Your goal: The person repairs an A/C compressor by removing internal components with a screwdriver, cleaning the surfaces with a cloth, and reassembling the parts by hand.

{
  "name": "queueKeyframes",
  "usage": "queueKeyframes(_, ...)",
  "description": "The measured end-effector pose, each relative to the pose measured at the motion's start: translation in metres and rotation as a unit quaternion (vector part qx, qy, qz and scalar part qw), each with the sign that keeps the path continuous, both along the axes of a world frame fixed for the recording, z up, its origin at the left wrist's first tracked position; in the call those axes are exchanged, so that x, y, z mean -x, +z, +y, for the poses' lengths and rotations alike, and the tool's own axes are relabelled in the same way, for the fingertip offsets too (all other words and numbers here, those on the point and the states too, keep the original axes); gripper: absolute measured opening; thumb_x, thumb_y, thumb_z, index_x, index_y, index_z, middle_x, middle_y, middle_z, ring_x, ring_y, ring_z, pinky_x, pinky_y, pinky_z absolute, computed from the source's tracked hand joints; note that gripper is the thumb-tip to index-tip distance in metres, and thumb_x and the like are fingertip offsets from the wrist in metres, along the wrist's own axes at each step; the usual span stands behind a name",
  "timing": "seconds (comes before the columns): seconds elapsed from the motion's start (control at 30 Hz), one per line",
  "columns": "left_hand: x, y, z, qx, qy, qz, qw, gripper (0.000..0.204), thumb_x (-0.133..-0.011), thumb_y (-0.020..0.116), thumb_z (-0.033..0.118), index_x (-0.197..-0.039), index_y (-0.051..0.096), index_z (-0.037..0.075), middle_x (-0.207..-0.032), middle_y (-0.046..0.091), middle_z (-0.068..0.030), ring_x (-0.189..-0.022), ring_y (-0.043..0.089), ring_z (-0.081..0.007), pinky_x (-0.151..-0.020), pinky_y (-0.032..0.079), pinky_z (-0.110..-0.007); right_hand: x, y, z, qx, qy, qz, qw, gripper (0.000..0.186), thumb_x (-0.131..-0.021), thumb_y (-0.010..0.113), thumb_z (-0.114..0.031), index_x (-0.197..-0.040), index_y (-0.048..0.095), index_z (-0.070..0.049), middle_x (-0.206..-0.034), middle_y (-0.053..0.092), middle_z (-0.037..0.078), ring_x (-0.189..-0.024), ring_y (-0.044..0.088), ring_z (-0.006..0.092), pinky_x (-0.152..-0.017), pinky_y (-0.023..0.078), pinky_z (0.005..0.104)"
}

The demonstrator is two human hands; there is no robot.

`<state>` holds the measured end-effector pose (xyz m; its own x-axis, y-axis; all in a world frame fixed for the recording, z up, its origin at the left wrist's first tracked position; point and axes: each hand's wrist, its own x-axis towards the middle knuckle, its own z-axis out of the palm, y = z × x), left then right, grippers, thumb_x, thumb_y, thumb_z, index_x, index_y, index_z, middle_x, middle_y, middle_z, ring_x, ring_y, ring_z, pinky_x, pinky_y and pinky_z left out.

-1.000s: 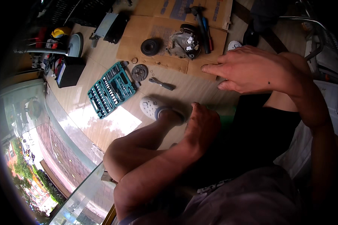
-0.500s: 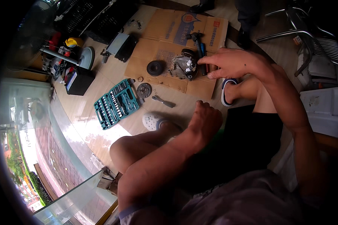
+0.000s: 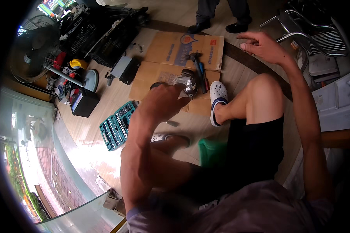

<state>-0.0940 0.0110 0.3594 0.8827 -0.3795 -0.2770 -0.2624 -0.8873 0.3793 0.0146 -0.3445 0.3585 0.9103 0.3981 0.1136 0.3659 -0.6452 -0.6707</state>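
My left hand (image 3: 163,101) reaches over the brown cardboard (image 3: 163,46), in front of a metal machine part (image 3: 186,83) with a dark round end. The back of the hand shows, but its fingers are mostly hidden, so I cannot tell whether they touch anything. A black ring-shaped part (image 3: 155,85) peeks out beyond the knuckles. My right hand (image 3: 266,47) hangs in the air at the right, holding nothing, with thumb and forefinger apart. Between the hands, a hammer (image 3: 192,58) and a blue-handled tool (image 3: 201,72) lie beside the machine part.
A green socket set case (image 3: 116,126) lies at the left on the floor. Behind it stand a black battery box (image 3: 84,103) and a fan (image 3: 33,50). A green stool (image 3: 212,152) is below me. Another person's shoes (image 3: 237,28) are at the far side, near a metal chair (image 3: 319,33).
My left hand has moved forward and left, over the parts on the cardboard. My right hand has drawn away from the machine part to the right. The view has shifted.
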Motion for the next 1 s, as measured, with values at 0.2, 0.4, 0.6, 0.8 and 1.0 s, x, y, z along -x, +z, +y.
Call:
queueKeyframes(0.2, -0.054, -0.009, 0.06, 0.086, 0.014, 0.009, 0.996, 0.038, -0.102, 0.067, 0.026, -0.133, 0.065, 0.005, -0.108, 0.077, -0.0199, -0.098, 0.076, -0.0311, -0.087, 0.06, -0.04, -0.049, -0.07, -0.023, 0.05, -0.013, 0.179, 0.982, 0.046, -0.098, 0.07, -0.028, -0.131, 0.065, 0.004, -0.09, 0.073, 0.012, -0.075, 0.065, 0.0139, -0.074, 0.055, 0.0313)
queueKeyframes(0.4, -0.076, -0.125, 0.149, 0.108, 0.187, 0.17, 0.961, 0.035, -0.1, 0.066, 0.026, -0.125, 0.071, 0.003, -0.104, 0.077, -0.0198, -0.096, 0.075, -0.0247, -0.084, 0.057, -0.035, -0.14, -0.214, 0.056, 0.051, 0.024, 0.254, 0.965, 0.044, -0.096, 0.07, -0.029, -0.124, 0.068, 0.005, -0.105, 0.076, 0.019, -0.095, 0.072, 0.0242, -0.087, 0.056, 0.0366)
queueKeyframes(0.6, -0.105, -0.338, 0.1, 0.39, 0.425, 0.269, 0.771, 0.071, -0.102, 0.062, 0.056, -0.142, 0.058, -0.002, -0.125, 0.068, -0.0167, -0.104, 0.071, -0.0268, -0.083, 0.057, -0.034, -0.208, -0.366, 0.112, 0.055, -0.008, 0.31, 0.949, 0.052, -0.099, 0.069, -0.042, -0.124, 0.069, 0.005, -0.11, 0.074, 0.021, -0.107, 0.071, 0.0286, -0.094, 0.053, 0.0373)
queueKeyframes(0.8, -0.134, -0.409, 0.032, 0.506, 0.468, 0.315, 0.652, 0.094, -0.1, 0.049, 0.07, -0.153, 0.037, -0.006, -0.148, 0.05, -0.028, -0.124, 0.064, -0.0382, -0.092, 0.06, -0.046, -0.216, -0.408, 0.136, -0.042, -0.128, 0.507, 0.851, 0.069, -0.104, 0.055, -0.057, -0.147, 0.054, -0.004, -0.138, 0.063, 0.008, -0.123, 0.062, 0.0237, -0.099, 0.053, 0.0397)
queueKeyframes(1.0, -0.148, -0.426, 0.032, 0.495, 0.513, 0.313, 0.628, 0.075, -0.102, 0.052, 0.064, -0.143, 0.053, 0.001, -0.13, 0.064, -0.0183, -0.114, 0.068, -0.0288, -0.088, 0.062, -0.046, -0.217, -0.423, 0.152, -0.196, -0.138, 0.619, 0.748, 0.047, -0.104, 0.06, -0.048, -0.135, 0.063, -0.012, -0.122, 0.068, 0.0, -0.107, 0.064, 0.0128, -0.086, 0.055, 0.0343)
